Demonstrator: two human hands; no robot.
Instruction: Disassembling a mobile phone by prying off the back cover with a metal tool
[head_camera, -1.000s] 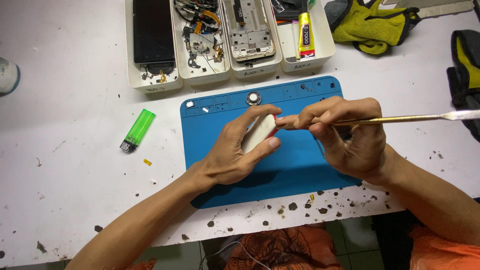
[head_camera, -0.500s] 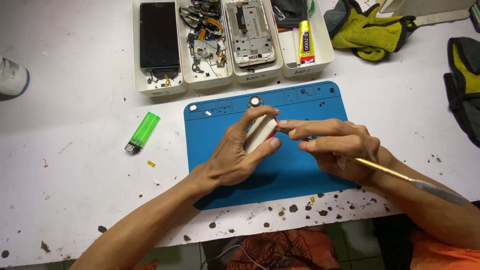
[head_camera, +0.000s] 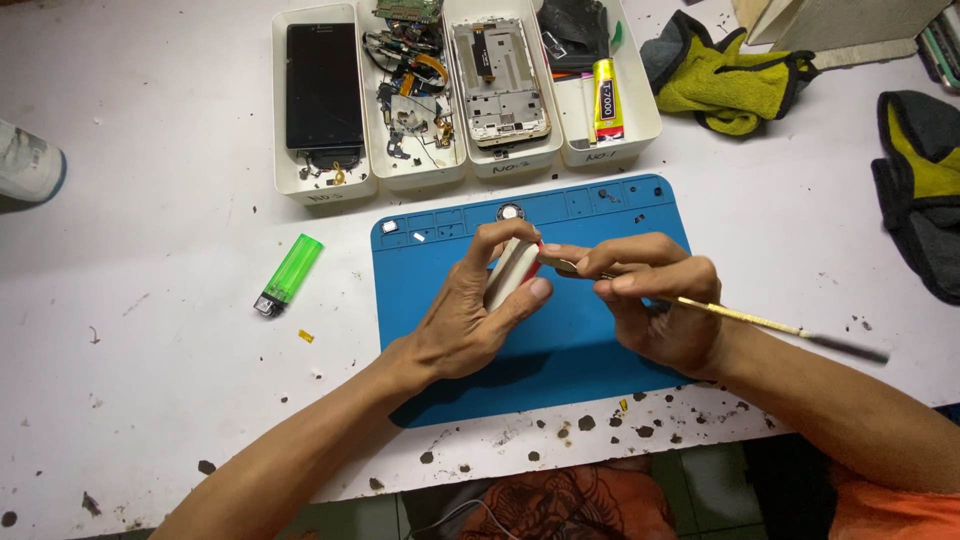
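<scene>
White tabletop (head_camera: 150, 300) under blue repair mat (head_camera: 600, 350). Above mat's middle, left hand (head_camera: 470, 320) fingers pinch small white slab-like device (head_camera: 510, 272) by its edges; looks light, rigid, slippery, likely fragile. Right hand (head_camera: 660, 300) fingers grip thin metal pry tool (head_camera: 740, 317), tip touching device.

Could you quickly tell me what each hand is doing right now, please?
Left hand: closed around a small white block, held above the blue mat.
Right hand: closed on a thin metal tool.

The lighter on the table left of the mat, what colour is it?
Bright green with a dark metal end; the lighter shows clearly in the head view.
</scene>
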